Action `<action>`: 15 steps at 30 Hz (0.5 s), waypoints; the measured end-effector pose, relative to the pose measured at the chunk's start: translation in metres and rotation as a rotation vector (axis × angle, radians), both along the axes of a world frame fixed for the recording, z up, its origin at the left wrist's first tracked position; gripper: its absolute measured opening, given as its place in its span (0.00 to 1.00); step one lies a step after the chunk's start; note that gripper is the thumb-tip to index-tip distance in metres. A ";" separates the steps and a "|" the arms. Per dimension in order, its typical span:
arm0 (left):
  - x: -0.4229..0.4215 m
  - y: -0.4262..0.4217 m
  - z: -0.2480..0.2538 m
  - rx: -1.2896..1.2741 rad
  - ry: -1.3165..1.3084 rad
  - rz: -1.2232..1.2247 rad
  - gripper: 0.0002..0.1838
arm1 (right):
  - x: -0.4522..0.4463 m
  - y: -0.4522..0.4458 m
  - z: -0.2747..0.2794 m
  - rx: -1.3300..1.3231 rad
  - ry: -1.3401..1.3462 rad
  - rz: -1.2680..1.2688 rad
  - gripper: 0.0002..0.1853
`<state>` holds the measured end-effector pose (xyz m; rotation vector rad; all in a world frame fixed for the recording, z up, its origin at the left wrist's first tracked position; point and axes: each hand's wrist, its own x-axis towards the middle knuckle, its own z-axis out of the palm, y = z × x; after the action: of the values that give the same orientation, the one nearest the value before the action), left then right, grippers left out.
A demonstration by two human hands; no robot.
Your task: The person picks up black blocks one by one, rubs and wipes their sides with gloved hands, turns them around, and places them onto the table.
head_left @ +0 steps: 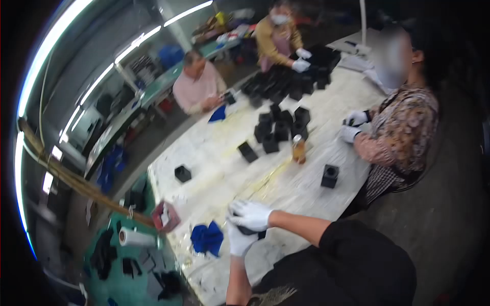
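Both my hands wear white gloves and are closed around a small black box (249,231) over the near part of the table. My right hand (251,214) lies across the top of it, while my left hand (240,239) grips from below. Most of the box is hidden by the gloves. A crumpled blue cloth (207,238) lies just left of my hands. Farther off on the table stand a single black box (182,174) and, to the right, another black box with a round opening (329,176).
The white-covered table (214,188) carries a cluster of black boxes (280,125), a bottle of amber liquid (298,149) and a larger black pile (286,81). A pink bin (166,216) and white roll (137,237) are at left. Three other people work around the table.
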<state>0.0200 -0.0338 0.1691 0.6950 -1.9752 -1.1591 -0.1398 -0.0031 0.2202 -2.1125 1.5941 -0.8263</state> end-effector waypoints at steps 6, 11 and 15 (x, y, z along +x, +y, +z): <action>0.021 0.013 0.014 0.289 0.010 -0.042 0.75 | -0.009 0.001 -0.025 0.304 0.249 0.139 0.26; 0.021 0.017 -0.002 0.378 0.149 -0.036 0.78 | 0.018 -0.011 -0.078 -0.044 0.182 0.181 0.22; 0.034 0.034 -0.018 0.800 0.426 -0.221 0.69 | 0.005 -0.011 -0.096 0.248 -0.598 -0.085 0.29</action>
<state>0.0541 0.0001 0.1511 0.5438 -1.2181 -2.0727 -0.1346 -0.0138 0.1239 -1.4482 1.3755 -1.0947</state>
